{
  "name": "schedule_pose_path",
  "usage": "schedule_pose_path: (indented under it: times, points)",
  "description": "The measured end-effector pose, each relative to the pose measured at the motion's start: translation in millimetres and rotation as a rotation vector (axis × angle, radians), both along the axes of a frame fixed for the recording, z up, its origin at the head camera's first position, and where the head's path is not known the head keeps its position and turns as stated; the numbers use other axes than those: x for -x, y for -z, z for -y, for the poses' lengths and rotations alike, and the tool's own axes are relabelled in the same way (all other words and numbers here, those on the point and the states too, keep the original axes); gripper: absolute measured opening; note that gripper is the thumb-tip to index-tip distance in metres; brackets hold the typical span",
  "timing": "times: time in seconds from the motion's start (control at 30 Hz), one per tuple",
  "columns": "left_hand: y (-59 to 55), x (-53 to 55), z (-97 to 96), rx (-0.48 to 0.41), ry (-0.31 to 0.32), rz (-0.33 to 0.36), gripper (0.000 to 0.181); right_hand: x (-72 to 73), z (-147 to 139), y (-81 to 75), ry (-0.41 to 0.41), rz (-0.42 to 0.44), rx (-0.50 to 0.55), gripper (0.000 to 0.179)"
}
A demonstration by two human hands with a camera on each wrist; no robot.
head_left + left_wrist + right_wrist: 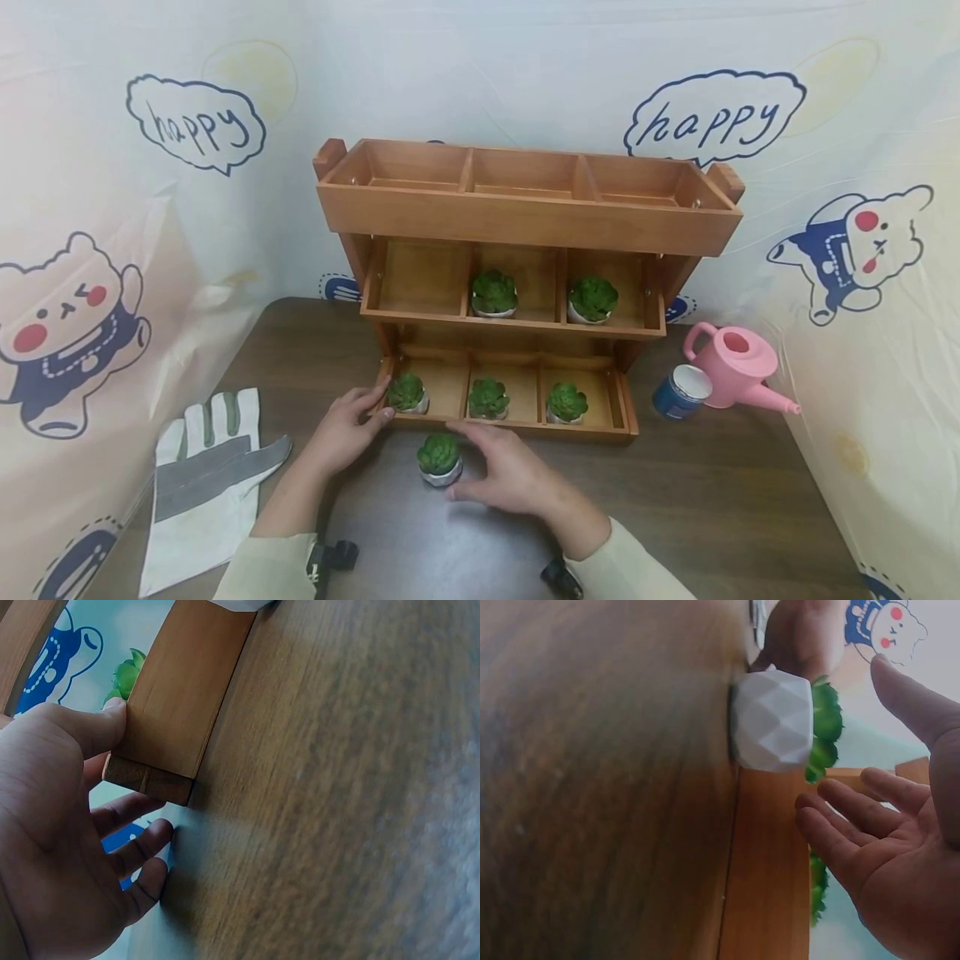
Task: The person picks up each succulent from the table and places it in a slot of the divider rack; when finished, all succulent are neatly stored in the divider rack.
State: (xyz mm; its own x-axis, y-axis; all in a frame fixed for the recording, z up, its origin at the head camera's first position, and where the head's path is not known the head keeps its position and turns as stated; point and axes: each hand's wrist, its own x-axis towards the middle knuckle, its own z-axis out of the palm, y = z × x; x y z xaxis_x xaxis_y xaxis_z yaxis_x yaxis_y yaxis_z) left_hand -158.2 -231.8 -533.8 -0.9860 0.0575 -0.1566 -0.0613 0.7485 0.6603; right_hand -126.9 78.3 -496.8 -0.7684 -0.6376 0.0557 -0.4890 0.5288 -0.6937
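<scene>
A three-tier wooden planter shelf [525, 221] stands in front of me, each tier split into three compartments. My left hand [347, 432] holds the front left corner of its bottom tier, thumb on the front board [184, 690] and forefinger round the side. On the table before the shelf stands a small succulent [438, 452] in a white faceted pot [772, 721]. My right hand [513, 471] is spread just right of this pot, thumb and fingers apart with nothing between them. Three potted succulents fill the bottom compartments, the left one [407, 392] beside my left hand.
In the middle tier, potted succulents sit in the centre [494, 292] and right [593, 298] compartments. A pink watering can [738, 362] and a blue tin [678, 393] stand right of the shelf. White and grey work gloves [206, 475] lie at the left. A printed cloth hangs behind.
</scene>
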Motion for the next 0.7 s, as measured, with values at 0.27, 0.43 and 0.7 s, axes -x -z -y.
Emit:
schedule_pose_path:
  times: [0.27,0.43,0.7]
  points:
    - [-1.2,1.6,-0.9,0.003,-0.007,0.006,0.067,4.0,9.3,10.3,-0.015,-0.011,-0.067,0.090]
    - [-1.1,0.8,-1.7,-0.003,-0.010,0.011,0.067,3.1,13.6,12.1,0.001,0.024,-0.087,0.089]
    - [2.6,0.3,-0.5,0.004,-0.009,0.002,0.067,1.5,20.2,13.8,0.004,0.013,-0.120,0.087]
